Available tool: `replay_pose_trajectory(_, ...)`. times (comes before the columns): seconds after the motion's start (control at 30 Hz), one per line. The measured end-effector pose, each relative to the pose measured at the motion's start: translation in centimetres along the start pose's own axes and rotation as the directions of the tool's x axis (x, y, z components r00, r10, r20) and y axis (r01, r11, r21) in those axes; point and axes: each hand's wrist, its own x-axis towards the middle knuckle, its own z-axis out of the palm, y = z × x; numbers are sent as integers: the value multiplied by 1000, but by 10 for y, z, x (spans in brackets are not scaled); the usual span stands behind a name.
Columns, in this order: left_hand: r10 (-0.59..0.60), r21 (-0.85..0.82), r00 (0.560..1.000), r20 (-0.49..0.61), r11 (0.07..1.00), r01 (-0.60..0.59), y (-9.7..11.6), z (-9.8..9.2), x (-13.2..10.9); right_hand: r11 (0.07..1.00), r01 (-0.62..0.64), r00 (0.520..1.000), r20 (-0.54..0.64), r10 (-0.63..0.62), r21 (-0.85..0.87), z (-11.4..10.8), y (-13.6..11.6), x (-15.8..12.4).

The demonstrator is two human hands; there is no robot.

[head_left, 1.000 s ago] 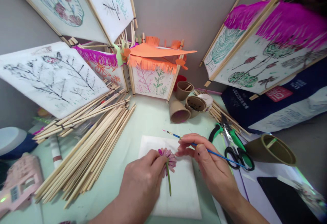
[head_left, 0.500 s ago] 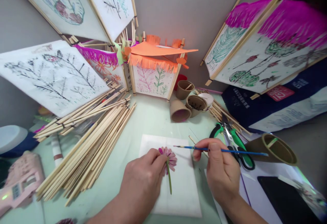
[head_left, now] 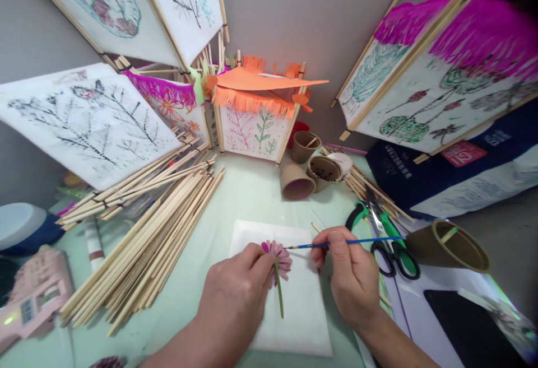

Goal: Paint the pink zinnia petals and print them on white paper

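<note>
Between the thumb and fingers of my left hand [head_left: 235, 287] is a pink flower [head_left: 282, 261], its green stem pointing down toward me. My right hand [head_left: 351, 278] pinches a thin blue paintbrush [head_left: 319, 243], held almost level. The brush's dark tip is at the flower's petals, on their upper right side. Beneath both lies a sheet of white paper [head_left: 300, 323] on the pale green table. The petals under my left fingers are partly hidden.
Bundled wooden sticks [head_left: 155, 239] lie at left, near a pink glue gun [head_left: 33, 301]. Brown paper cups [head_left: 297, 183] and a fringed paper lantern [head_left: 254, 127] stand behind. Green-handled scissors [head_left: 393, 245] and another cup [head_left: 428, 245] are at right.
My right hand has moved left and slightly down, bringing the brush tip from beside the flower onto its petals. My left hand and the flower have hardly moved.
</note>
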Motion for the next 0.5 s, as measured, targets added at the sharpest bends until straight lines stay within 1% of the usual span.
replay_pose_trajectory(0.5, -7, -8, 1000, 20, 1000, 7, -1, 1, -2, 999, 10, 999, 31, -8, -49, 1, -2, 2)
